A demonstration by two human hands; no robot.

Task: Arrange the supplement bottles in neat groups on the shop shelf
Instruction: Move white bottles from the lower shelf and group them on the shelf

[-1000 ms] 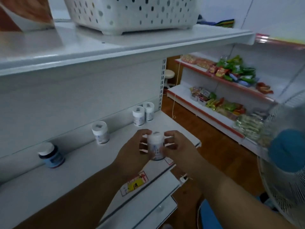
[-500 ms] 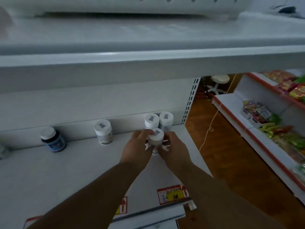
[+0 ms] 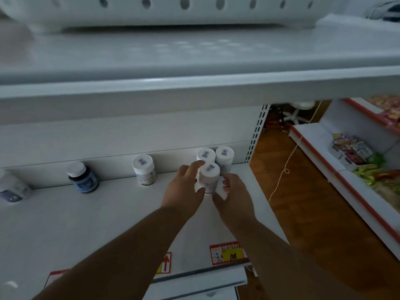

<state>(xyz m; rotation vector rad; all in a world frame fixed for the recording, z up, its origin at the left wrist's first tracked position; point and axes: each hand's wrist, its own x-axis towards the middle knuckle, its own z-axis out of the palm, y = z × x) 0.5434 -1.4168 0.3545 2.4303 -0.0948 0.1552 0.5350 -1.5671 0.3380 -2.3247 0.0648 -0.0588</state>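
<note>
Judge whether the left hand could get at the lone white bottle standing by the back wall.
Probably yes: the lone white bottle stands apart, bare shelf before it, left of the left hand, which now holds the front bottle.

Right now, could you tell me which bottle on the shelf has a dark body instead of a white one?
The dark blue bottle with a white cap, standing alone by the back panel, left of the lone white bottle.

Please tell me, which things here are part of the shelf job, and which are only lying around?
Part of the job:
held white bottle, in left hand and right hand
two white bottles behind it
single white bottle
dark blue bottle
shelf

Lying about:
white basket
price tag
snack packets
</note>
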